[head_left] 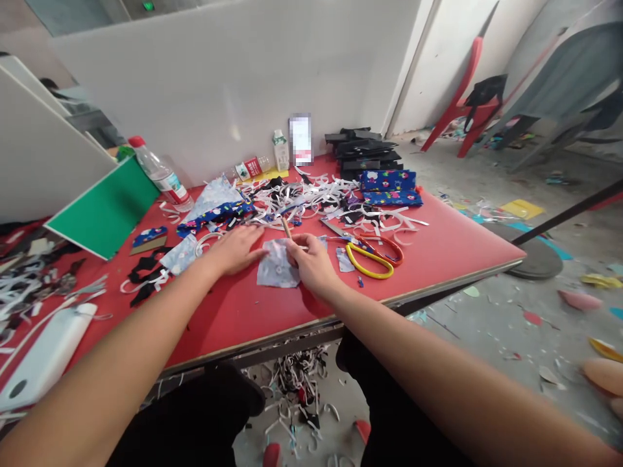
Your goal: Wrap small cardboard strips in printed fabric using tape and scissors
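A light blue patterned piece of fabric (278, 271) lies on the red table in front of me. My left hand (237, 249) rests at its left side, fingers stretched out and holding nothing. Closed around a slim tan stick like a pencil (286, 226), my right hand (311, 261) is over the fabric's right side; its grip hides part of both. Scissors with one yellow and one red handle (370, 259) lie to the right, blades toward the scraps. Beside them is a small light blue scrap (345, 259).
White and black strips (311, 194) are heaped behind my hands. Folded dark blue printed cloth (392, 188) and stacked black pieces (365, 150) sit at back right. A red-capped bottle (163, 175), green board (104, 211) and phone (300, 139) stand around. White device (48, 357) lies left.
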Demonstrator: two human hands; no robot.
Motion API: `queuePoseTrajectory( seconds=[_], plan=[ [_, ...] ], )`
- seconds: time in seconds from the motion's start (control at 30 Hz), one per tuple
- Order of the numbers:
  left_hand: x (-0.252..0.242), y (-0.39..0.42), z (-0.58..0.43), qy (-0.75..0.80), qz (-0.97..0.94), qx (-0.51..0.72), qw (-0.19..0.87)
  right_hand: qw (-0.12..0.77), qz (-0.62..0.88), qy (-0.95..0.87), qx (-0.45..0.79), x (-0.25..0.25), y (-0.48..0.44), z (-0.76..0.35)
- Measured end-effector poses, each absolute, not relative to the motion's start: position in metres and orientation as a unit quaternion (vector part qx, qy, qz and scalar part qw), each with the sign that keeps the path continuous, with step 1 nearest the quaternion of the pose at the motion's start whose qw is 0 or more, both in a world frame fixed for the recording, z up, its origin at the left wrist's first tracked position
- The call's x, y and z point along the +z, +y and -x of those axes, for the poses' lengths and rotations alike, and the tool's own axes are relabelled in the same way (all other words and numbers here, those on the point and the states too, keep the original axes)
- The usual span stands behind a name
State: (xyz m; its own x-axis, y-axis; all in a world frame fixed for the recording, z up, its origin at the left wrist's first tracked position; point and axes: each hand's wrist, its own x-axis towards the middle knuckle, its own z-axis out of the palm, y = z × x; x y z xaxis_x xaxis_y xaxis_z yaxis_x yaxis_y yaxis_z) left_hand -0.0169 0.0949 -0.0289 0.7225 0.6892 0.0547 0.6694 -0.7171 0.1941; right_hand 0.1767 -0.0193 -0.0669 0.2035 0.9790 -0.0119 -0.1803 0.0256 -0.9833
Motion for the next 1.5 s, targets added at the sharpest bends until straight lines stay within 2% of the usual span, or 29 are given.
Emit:
queuePoseTrajectory(
  seconds=[0.1,0.2,0.3,0.37,0.43,0.53,0.63,0.87,1.2,1.5],
  plan=[
    [-0.018,0.102,0.03,0.427,-0.898,0.099,0.039,0.548,0.464,-0.415,0.558,-0.062,-0.03,-0.188],
    [-0.007,0.073,0.045,0.437,-0.888,0.143,0.017,0.518,0.432,-0.429,0.6,-0.054,-0.035,-0.196],
    [-0.007,0.02,0.055,0.292,-0.945,0.118,0.092,0.503,0.418,-0.447,0.61,-0.042,-0.036,-0.203],
    [-0.017,-0.016,0.056,0.243,-0.959,0.066,0.131,0.509,0.436,-0.483,0.564,-0.032,-0.042,-0.207],
    [-0.029,-0.047,0.05,0.273,-0.951,0.057,0.136,0.515,0.486,-0.545,0.449,-0.025,-0.052,-0.209],
    [-0.045,-0.083,0.037,0.367,-0.924,0.089,0.064,0.457,0.541,-0.635,0.309,-0.022,-0.068,-0.206],
    [-0.051,-0.105,0.03,0.388,-0.915,0.111,-0.006,0.388,0.529,-0.703,0.275,-0.03,-0.075,-0.202],
    [-0.047,-0.114,0.055,0.385,-0.915,0.094,-0.075,0.311,0.513,-0.745,0.293,-0.027,-0.064,-0.198],
    [-0.053,-0.113,0.066,0.389,-0.915,0.091,-0.058,0.255,0.526,-0.756,0.295,-0.04,-0.047,-0.193],
    [-0.056,-0.113,0.065,0.407,-0.909,0.076,-0.037,0.244,0.521,-0.77,0.275,-0.039,-0.048,-0.19]
  ],
)
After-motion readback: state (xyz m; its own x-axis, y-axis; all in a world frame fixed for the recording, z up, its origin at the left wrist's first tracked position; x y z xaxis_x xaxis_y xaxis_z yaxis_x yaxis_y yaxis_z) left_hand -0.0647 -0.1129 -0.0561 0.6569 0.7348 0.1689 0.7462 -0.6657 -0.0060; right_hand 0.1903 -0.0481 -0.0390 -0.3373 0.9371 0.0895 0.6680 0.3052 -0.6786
